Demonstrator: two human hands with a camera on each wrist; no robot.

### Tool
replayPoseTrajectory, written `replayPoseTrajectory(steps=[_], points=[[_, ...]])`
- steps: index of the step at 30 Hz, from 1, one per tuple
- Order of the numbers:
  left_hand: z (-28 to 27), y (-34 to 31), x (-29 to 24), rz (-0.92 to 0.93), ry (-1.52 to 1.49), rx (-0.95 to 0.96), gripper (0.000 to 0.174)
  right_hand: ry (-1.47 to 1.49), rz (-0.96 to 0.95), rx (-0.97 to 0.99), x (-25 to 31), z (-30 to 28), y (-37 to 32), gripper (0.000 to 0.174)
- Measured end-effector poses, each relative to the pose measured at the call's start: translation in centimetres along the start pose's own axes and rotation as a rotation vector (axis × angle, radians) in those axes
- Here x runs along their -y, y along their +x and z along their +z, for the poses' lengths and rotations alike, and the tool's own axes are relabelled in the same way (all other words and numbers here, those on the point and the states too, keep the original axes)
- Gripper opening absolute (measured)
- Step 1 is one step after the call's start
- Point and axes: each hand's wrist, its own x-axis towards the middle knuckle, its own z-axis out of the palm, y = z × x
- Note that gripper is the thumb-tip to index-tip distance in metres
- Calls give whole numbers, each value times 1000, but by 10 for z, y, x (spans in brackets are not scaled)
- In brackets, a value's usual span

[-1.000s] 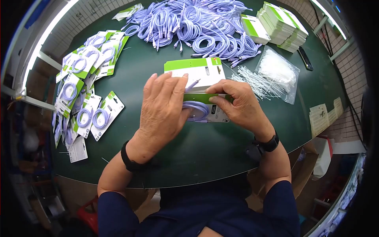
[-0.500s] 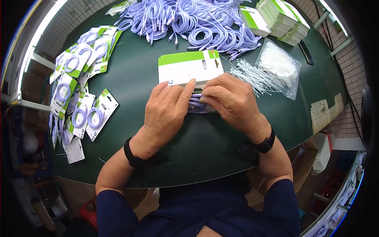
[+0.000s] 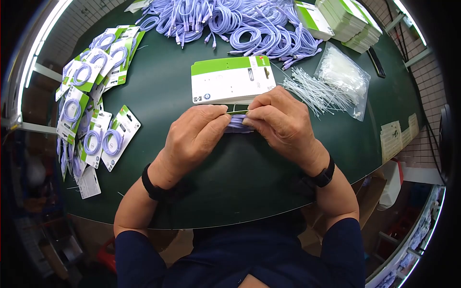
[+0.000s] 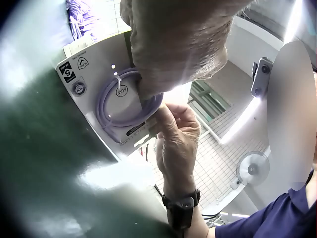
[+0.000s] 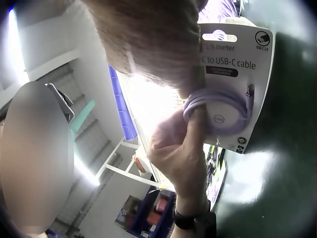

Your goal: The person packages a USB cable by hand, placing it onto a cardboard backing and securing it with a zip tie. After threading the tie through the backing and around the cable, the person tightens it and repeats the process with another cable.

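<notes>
Both hands hold one white and green cable card (image 4: 94, 62) upright near the middle of the table. A coiled purple USB-C cable (image 5: 240, 106) lies against its printed face, with a small white cable tie (image 4: 118, 78) round the coil. My left hand (image 3: 192, 132) pinches at the card's green top edge with thumb and forefinger. Opposite it, my right hand (image 3: 283, 117) grips the same edge, its thumb over the cable side. A thin white strip stands up between the fingertips in the head view. The card's back is hidden.
Just beyond the hands lies a stack of blank cards (image 3: 230, 84). Loose cable ties (image 3: 309, 91) and a bag of ties (image 3: 341, 72) are at right. Coiled purple cables (image 3: 240, 26) heap at the back; finished cable cards (image 3: 113, 141) pile up at left.
The left hand has drawn its spread fingers back and now pinches at the card's top edge. The card has tilted upright, and the right hand has shifted slightly left.
</notes>
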Motion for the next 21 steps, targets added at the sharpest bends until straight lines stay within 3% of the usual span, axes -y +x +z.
replayPoseTrajectory(steps=[21], points=[[7,8,2,-10,18,13,15,58,48,19,-4,-5,2,20]])
